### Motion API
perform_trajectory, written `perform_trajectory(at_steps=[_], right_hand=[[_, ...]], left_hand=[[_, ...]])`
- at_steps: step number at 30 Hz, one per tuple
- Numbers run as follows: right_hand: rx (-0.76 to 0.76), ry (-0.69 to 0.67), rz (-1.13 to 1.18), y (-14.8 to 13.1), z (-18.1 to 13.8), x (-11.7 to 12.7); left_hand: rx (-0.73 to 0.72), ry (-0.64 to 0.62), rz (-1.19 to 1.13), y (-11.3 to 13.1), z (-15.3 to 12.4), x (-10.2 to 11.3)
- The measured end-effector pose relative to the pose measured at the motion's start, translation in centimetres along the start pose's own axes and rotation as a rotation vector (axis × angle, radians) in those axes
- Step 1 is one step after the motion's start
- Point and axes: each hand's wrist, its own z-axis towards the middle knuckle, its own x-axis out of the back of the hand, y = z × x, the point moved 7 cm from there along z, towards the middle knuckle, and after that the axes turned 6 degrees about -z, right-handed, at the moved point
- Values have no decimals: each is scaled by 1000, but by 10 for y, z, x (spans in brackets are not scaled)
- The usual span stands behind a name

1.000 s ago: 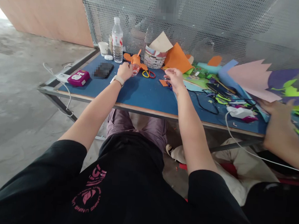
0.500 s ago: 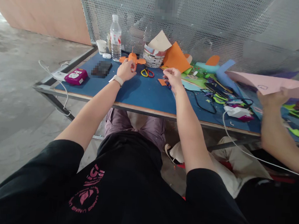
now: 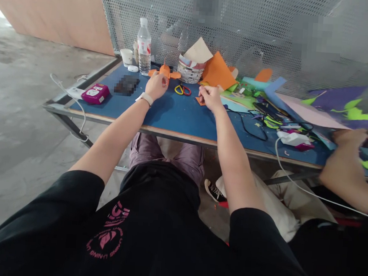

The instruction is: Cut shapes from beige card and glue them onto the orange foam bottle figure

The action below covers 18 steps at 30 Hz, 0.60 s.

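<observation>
An orange model plane (image 3: 164,70) made of what looks like paper stands near the back of the blue table. My left hand (image 3: 155,87), with a white band on its wrist, is closed around the plane's near end. My right hand (image 3: 210,98) is over the table to the right, its fingers pinched together; whatever lies between them cannot be made out. Just under those fingers is a small piece of orange paper (image 3: 199,101). Scissors (image 3: 182,90) with yellow and red handles lie between my two hands.
A water bottle (image 3: 144,47), a paper cup (image 3: 126,57) and a purple power socket (image 3: 95,94) are on the left. Behind stands a woven basket (image 3: 190,73) with paper. Rightward lie an orange sheet (image 3: 219,72), cables and scraps. A co-worker's hand (image 3: 349,143) is at far right.
My right hand has turned and its fingers have drawn in over the small orange paper. My left hand stays on the plane. The co-worker's hand has lowered, away from the pink sheet.
</observation>
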Motion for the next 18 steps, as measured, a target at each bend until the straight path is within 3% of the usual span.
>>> perform_trajectory(at_steps=[6,12,15,18], right_hand=[[-45,111,67,11,5,8],[-97,222,85,8,-1,22],[-132,212,67,3,-6,23],[-79,118,-46,-5,-8,17]], left_hand=[[-18,7,-8,33,-4,7],[-38,-203,-2,75,-21,5],[-68,-257,-30,80,-24,0],[-88,-280,-46,75,-22,-7]])
